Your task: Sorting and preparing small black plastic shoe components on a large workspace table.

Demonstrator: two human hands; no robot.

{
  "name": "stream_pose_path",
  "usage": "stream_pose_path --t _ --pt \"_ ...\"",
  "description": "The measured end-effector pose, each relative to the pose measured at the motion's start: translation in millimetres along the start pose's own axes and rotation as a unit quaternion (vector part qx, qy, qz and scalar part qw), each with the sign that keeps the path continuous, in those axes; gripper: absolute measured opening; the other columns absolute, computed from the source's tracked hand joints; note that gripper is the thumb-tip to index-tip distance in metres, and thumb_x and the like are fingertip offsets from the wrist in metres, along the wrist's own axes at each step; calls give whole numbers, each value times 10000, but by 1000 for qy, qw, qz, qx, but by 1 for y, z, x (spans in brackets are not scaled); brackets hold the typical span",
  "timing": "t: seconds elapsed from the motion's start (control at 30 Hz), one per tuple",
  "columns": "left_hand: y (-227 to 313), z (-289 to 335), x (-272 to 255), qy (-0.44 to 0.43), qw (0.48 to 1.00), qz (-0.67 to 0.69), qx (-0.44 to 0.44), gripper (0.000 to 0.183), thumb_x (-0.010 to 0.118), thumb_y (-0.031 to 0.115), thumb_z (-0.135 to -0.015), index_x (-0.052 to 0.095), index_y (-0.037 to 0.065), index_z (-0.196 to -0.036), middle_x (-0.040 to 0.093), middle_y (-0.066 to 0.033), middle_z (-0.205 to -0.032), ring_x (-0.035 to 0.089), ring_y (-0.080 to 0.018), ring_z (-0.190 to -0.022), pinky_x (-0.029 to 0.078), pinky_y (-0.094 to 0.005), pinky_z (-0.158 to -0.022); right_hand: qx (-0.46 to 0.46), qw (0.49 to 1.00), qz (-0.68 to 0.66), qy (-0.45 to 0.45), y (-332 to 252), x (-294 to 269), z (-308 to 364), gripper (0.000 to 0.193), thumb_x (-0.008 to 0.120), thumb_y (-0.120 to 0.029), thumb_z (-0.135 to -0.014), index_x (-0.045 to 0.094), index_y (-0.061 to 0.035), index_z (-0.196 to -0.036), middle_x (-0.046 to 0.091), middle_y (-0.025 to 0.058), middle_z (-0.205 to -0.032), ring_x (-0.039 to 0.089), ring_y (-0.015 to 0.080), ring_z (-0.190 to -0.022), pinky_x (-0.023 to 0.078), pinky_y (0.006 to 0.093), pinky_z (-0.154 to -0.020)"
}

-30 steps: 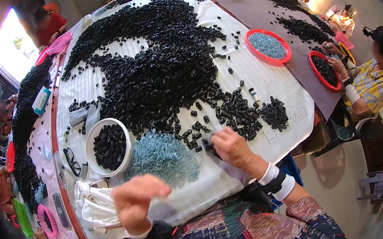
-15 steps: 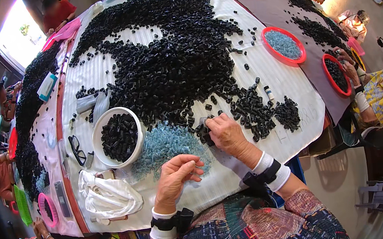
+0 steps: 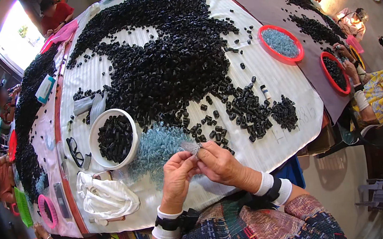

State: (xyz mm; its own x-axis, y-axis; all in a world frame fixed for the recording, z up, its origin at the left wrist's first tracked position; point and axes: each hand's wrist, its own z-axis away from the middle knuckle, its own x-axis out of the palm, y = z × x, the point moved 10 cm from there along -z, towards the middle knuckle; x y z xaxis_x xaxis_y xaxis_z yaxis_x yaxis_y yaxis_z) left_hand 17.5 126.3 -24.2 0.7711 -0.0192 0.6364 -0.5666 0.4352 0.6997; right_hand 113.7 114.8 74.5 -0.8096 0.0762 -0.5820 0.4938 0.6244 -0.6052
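My left hand (image 3: 176, 174) and my right hand (image 3: 222, 164) meet just above the near part of the white-covered table. The right fingers pinch a small, translucent grey piece (image 3: 190, 146), too small to name. The left thumb and fingers are pressed together right beside it; what they hold, if anything, is hidden. Beyond and left of the hands lies a heap of tiny clear bluish pieces (image 3: 161, 149). Loose short black cylindrical pieces (image 3: 209, 129) are scattered just past my fingers, with a big black pile (image 3: 167, 70) farther back.
On the left stand a white bowl (image 3: 134, 147) of black pieces, eyeglasses (image 3: 75, 154) and a bundled white cloth (image 3: 108, 197). A red basin (image 3: 299, 57) of bluish pieces sits far right. Another person's hands (image 3: 348, 64) work beside a second red basin (image 3: 326, 75).
My right hand has drawn back and left from the black pieces, with the translucent piece in its fingers. The left hand has moved up to meet it, its fingers closing.
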Motion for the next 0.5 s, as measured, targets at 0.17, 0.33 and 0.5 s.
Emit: stream_pose_path --t 0.17,0.33,0.5 --pt "6 8 -15 49 999 3 -3 69 568 13 -867 577 14 -935 648 -101 -887 652 -161 -740 554 -266 -630 8 999 -29 -25 6 -5 4 285 636 5 -702 587 1 -983 562 162 -925 569 323 -815 500 369 -695" --pt "22 15 -17 37 999 -20 32 98 587 22 -853 591 10 -951 660 -122 -868 655 -161 -709 553 -255 -620 97 991 65 58 58 -39 -24 253 565 34 -748 614 -23 -990 591 120 -809 562 300 -794 472 373 -698" --pt "13 18 -16 34 998 -53 -2 162 603 55 -864 619 -5 -1014 660 -102 -855 644 -139 -703 547 -246 -621 27 989 138 37 74 -21 -37 157 565 28 -764 590 -18 -912 584 132 -800 554 314 -792 460 385 -712"
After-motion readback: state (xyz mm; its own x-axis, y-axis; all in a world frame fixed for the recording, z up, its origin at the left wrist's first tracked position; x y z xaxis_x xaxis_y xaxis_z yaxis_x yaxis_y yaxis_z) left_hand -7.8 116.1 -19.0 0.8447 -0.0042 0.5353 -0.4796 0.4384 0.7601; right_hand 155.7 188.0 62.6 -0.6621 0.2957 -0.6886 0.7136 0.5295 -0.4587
